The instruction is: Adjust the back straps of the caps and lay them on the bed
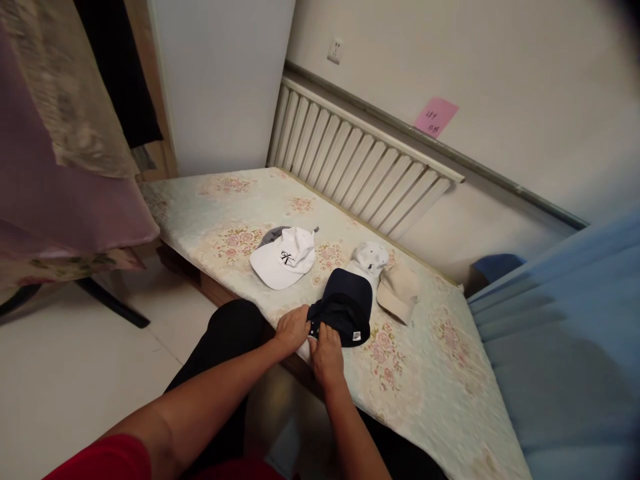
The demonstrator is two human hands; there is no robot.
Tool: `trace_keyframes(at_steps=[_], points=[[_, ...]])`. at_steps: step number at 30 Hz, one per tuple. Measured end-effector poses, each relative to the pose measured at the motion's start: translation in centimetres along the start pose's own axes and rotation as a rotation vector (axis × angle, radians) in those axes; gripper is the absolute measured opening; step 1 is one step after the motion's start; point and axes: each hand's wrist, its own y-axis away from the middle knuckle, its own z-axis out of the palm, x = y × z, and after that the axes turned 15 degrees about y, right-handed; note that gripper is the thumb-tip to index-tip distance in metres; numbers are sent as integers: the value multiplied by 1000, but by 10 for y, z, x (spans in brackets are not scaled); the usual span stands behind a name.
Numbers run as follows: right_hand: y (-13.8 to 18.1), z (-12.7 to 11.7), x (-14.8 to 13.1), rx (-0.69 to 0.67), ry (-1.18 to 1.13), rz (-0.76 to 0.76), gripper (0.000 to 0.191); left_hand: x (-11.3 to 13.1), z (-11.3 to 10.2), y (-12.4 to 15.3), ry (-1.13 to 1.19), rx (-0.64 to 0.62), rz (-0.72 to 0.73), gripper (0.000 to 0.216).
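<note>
A dark navy baseball cap (349,303) lies upside down near the bed's front edge, its brim pointing away from me and a small white label showing inside. My left hand (293,328) is closed on the left end of its back strap. Close beside it, my right hand (327,353) grips the strap's other part, where small white studs show between the hands. Just behind the navy cap sits a white cap (371,256) with a small dark logo. To its right is a beige cap (398,291). Further left, a white cap with black letters (287,259) rests over a grey cap (274,235).
The caps rest on a floral-covered bed (430,380). A white radiator (350,153) runs along the wall behind it. On the right hangs a blue curtain (570,333). A cloth-draped chair (65,173) stands at left. My knee (240,327) is against the bed's front.
</note>
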Motion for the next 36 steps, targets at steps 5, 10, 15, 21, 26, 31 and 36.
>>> trace_keyframes(at_steps=[5, 10, 15, 21, 26, 31, 36], points=[[10, -2, -2, 25, -5, -28, 42, -3, -2, -2, 25, -17, 8, 32], [23, -5, 4, 63, 9, -82, 40, -5, -2, 7, 32, 96, 79, 49], [23, -16, 12, 77, 106, -73, 36, 1, 7, 30, -63, 140, 488, 38], [14, -29, 21, 60, 176, -47, 19, 8, 30, 32, -155, -84, 640, 24], [19, -34, 22, 69, 159, -70, 19, 11, 34, 22, -231, -89, 600, 25], [25, -41, 23, 75, 93, -134, 20, 15, 29, 16, -303, -136, 629, 22], [26, -48, 27, 61, 46, -185, 19, 18, 22, 13, -317, -189, 647, 18]])
